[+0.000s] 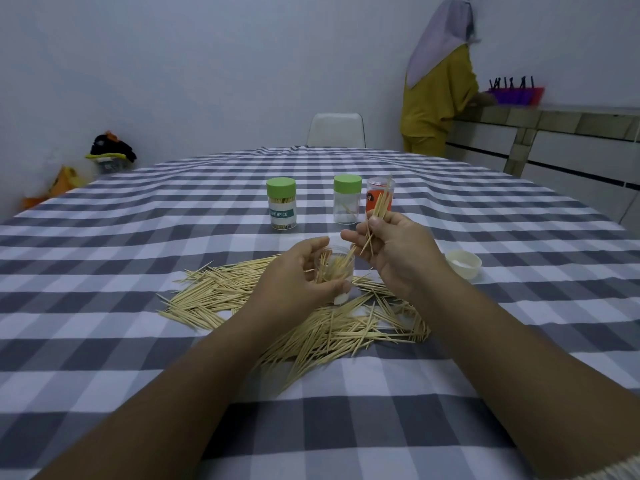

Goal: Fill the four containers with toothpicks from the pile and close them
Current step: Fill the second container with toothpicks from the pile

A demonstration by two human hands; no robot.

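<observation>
My left hand (294,275) holds a small clear container (337,266), open at the top and partly filled with toothpicks, just above the toothpick pile (311,320). My right hand (391,247) pinches a bundle of toothpicks (375,216) beside the container's mouth, with the lower tips near the rim. Farther back stand a green-lidded container (281,204) full of toothpicks, a green-lidded clear container (347,199) with only a few inside, and a clear container with an orange label (380,195). A white lid (463,263) lies on the cloth to the right.
The table carries a grey-and-white checked cloth (138,258). A white chair (336,129) stands at the far side. A person in yellow (438,95) stands at a counter (554,116) at the back right. Bags (110,152) lie on the floor at the left.
</observation>
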